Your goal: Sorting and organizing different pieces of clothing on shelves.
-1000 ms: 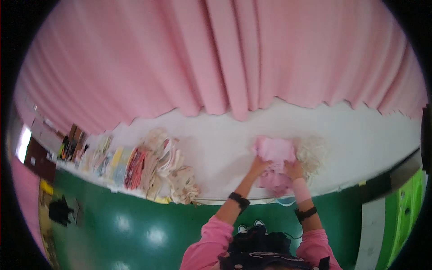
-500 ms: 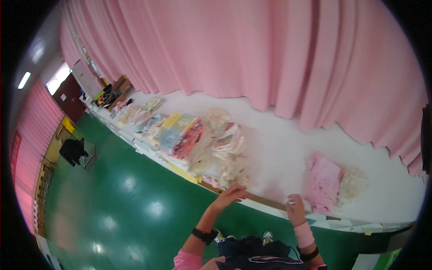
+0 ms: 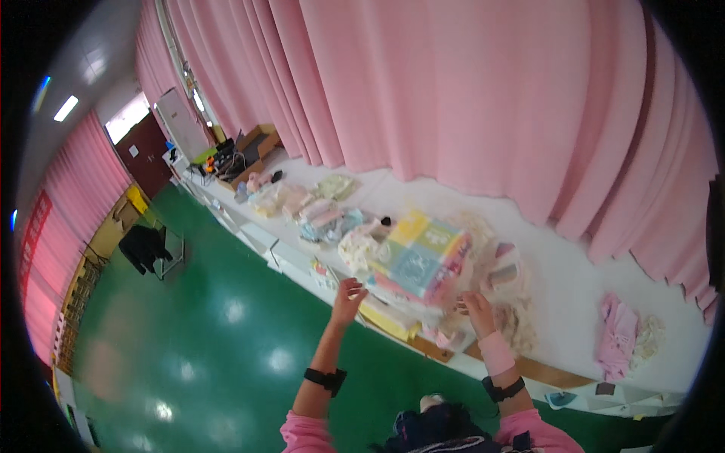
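The stack lies on the bench, just beyond and between the hands; its top cloth is checked yellow, blue and green, with pink folds (a little blurred) along its right side. Its long axis slants from the near edge toward the curtain, leaning right. The left hand and right hand have loosely bent, parted fingers, holding nothing.

We saw pink curtains, a green floor, a cardboard box, a dark red door and a black garment behind.
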### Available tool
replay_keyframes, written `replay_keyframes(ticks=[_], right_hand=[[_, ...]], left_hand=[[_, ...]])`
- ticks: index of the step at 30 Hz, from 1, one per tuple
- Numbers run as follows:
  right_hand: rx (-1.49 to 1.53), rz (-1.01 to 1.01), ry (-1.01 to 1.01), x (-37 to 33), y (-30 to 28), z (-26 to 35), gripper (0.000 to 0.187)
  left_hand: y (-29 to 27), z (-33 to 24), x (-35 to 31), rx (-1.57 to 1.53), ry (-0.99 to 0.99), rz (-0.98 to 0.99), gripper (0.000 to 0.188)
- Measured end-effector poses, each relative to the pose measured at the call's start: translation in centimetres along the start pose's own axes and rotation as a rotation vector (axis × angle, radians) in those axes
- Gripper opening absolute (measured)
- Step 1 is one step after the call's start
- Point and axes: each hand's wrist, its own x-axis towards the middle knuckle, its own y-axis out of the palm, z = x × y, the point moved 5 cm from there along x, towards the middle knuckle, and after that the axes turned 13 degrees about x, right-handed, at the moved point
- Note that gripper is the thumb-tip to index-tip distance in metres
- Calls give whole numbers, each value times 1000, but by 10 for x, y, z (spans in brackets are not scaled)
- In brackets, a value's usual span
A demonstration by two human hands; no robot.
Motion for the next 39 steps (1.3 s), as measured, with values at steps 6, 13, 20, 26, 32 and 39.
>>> replay_keyframes(ticks=[6,13,20,26,32,39], right_hand=[[166,-240,4,67,9,-30,48],[71,-457,100,82,23,-35,60],[37,-335,-28,94,77,-9,47],[32,-484,-92,87,68,-4,46],[50,-611,-218,53,141,49,48],[266,-533,-179,-21,212,14,57]], left_hand=[[50,10,124,126,-19,112,53],[87,14,166,-11,-306,712,55],[101,23,175,-114,-176,766,50],[105,-12,161,-241,-321,943,46],[36,-52,150,-573,-281,912,50],[-67,-51,117,-533,-3,838,56]])
